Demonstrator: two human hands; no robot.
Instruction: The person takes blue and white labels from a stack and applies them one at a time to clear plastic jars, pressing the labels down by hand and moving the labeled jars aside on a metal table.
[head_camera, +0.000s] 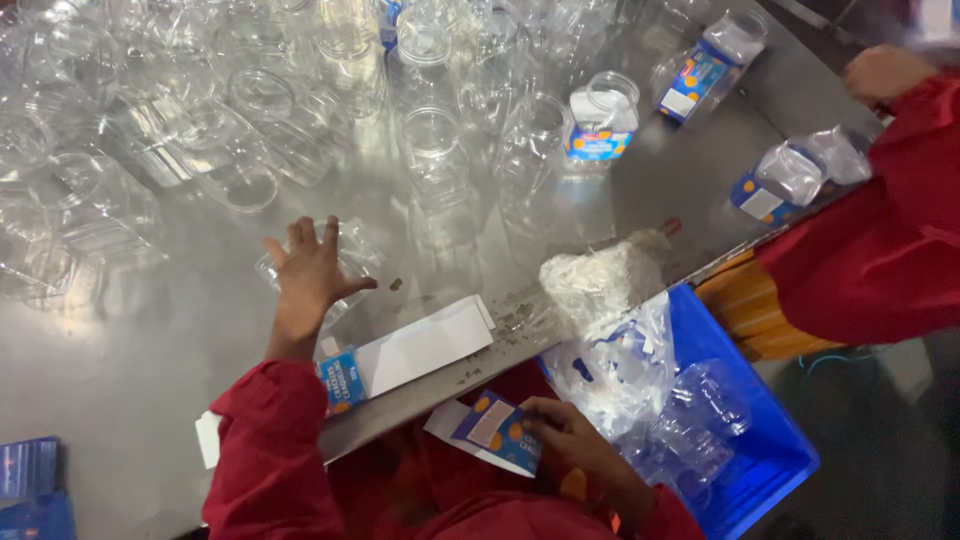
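Reaching out over the steel table (150, 380), your left hand (305, 275) comes down with fingers spread on a clear plastic jar (345, 255) lying on its side, palm pressing it but not yet wrapped around it. That jar looks feather-light, thin-walled and slick, so it will likely skid or dent if squeezed hard; the open mouth or the shoulder just below it looks like the firmest place to grip. Your right hand (565, 430) sits nearer you than the jar, below the table edge, pinching a blue label with orange spots (495, 428) between thumb and fingers — soft, floppy paper, best held by its edges. Between the jar and that hand lies a white backing sheet (425, 345) with another blue label (342, 378) at its end. Beyond the jar, a crowd of empty clear jars (300, 90) covers the far side. To the jar's right, three labelled jars (600, 125) lie near another person's red sleeve (880, 240), and a blue bin (760, 430) holding clear plastic waits beside your right hand.
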